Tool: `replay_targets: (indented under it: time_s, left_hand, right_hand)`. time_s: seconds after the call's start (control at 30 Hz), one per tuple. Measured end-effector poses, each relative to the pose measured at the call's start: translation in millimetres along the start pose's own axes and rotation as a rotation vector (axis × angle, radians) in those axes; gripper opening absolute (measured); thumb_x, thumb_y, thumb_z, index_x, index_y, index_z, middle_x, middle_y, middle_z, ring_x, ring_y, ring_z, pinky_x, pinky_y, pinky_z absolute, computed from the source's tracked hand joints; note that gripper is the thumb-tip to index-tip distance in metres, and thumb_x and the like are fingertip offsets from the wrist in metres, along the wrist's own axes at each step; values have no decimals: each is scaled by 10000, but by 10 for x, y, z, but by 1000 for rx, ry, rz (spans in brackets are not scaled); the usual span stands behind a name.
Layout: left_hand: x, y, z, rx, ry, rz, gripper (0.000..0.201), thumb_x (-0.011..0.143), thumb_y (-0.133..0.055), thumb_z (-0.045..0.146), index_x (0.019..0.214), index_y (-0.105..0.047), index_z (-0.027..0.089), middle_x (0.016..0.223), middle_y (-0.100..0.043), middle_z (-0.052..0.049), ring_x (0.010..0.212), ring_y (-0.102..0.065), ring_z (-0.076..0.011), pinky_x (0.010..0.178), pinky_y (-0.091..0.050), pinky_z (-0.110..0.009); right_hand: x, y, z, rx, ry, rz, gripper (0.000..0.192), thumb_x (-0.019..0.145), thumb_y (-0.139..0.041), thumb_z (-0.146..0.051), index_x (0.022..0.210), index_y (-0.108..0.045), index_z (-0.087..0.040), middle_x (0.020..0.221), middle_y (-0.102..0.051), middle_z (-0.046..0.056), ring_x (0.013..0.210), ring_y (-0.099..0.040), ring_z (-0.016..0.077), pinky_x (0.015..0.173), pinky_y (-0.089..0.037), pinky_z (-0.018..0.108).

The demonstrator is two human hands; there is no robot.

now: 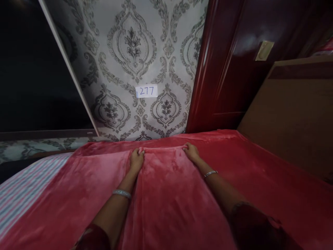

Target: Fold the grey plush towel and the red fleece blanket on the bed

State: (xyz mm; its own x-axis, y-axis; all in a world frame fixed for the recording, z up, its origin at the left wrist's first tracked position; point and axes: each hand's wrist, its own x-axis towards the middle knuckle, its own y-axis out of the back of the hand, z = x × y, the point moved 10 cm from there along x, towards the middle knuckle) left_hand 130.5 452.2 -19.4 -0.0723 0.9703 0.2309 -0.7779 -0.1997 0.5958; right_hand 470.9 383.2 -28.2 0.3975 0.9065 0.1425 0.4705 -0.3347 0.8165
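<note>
A large red plush blanket (166, 194) is spread before me, with a paler folded layer lying over its darker part. My left hand (136, 159) is closed on the far edge of this upper layer, left of the middle. To the right, my right hand (190, 152) pinches the same edge between thumb and fingers. The edge runs nearly straight between both hands. A lengthwise crease passes down the fabric below my left hand. Both arms reach forward over the blanket, each with a bracelet at the wrist.
A striped sheet (31, 184) shows at the left. Behind it stands a large dark screen (39, 76). The patterned wall (132, 66) carries a paper label reading 277 (147, 91). At the right are a dark red wooden panel (221, 69) and a brown board-like surface (293, 114).
</note>
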Motion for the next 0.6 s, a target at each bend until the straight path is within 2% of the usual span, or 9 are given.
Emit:
replay_targets:
  time_s: [0.1,0.23,0.33,0.4,0.5,0.53,0.6]
  left_hand:
    - [3,-28,4,63,-7,7,123,829,-551,243,804,-648,171,792,-693,-57,767,-642,-201,692,-446,-275]
    - [21,-66,-12,128,-11,-11,178,844,-565,230,941,-680,136,914,-726,-115,863,-677,-229,741,-480,-292]
    - [20,-35,31,166,-23,-26,242,860,-542,217,1029,-680,113,953,-729,-136,897,-686,-242,773,-513,-316]
    - [-28,20,147,179,-59,-14,325,869,-531,221,1149,-651,107,1071,-713,-154,1003,-670,-254,862,-519,-350]
    - [-227,40,528,255,-262,11,533,863,-575,269,1375,-524,131,1403,-553,-179,1300,-513,-288,1076,-420,-419]
    - [-330,-24,674,311,-362,-16,591,867,-582,303,1426,-478,141,1482,-482,-176,1373,-438,-303,1126,-370,-448]
    - [-550,-270,858,449,-523,-151,632,897,-554,397,1475,-433,171,1553,-406,-157,1446,-337,-327,1182,-275,-516]
  right_hand:
    - [9,-41,70,-23,-24,31,239,912,-522,-195,1090,-681,-171,1066,-731,97,980,-666,204,782,-471,260]
    - [-7,-62,80,-54,-25,16,253,942,-484,-214,1100,-678,-176,1094,-725,98,996,-660,199,798,-469,262]
    - [-53,5,5,-91,-17,-15,329,949,-472,-225,1218,-651,-159,1172,-705,127,1068,-646,215,878,-472,291]
    - [-144,85,-99,-121,-2,-15,434,952,-484,-260,1367,-564,-164,1328,-627,155,1217,-575,248,984,-440,349]
    - [-394,117,-368,-202,113,-24,564,975,-470,-389,1516,-400,-248,1565,-393,131,1437,-340,297,1123,-313,484]
    - [-498,81,-468,-243,175,-40,579,984,-448,-438,1535,-366,-279,1607,-320,111,1474,-265,304,1147,-264,518]
    - [-693,-48,-595,-335,278,-89,598,998,-390,-512,1554,-326,-301,1643,-233,94,1508,-167,317,1170,-188,557]
